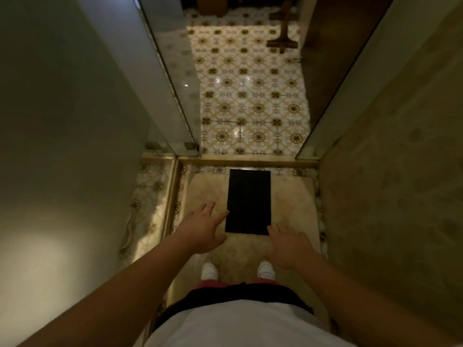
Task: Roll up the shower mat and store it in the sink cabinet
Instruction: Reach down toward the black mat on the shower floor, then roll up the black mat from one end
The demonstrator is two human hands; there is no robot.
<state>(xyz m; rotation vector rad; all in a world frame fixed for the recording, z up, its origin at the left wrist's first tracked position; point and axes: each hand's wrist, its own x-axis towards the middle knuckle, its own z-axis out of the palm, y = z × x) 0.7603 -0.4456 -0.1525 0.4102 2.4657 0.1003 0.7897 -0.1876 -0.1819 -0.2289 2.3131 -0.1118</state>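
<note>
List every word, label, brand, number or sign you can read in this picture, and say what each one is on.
None: no readable text anywhere.
The black mat is plain.
The floor tiles carry only a flower pattern, no letters.
The white shoes show no legible brand.

The beige shower floor (pixel 288 196) carries a black rectangular mat (pixel 248 201) lying flat near the threshold; two white shoes (pixel 210 269) stand on it nearer the camera; patterned tile floor (pixel 250 96) lies beyond.
</note>
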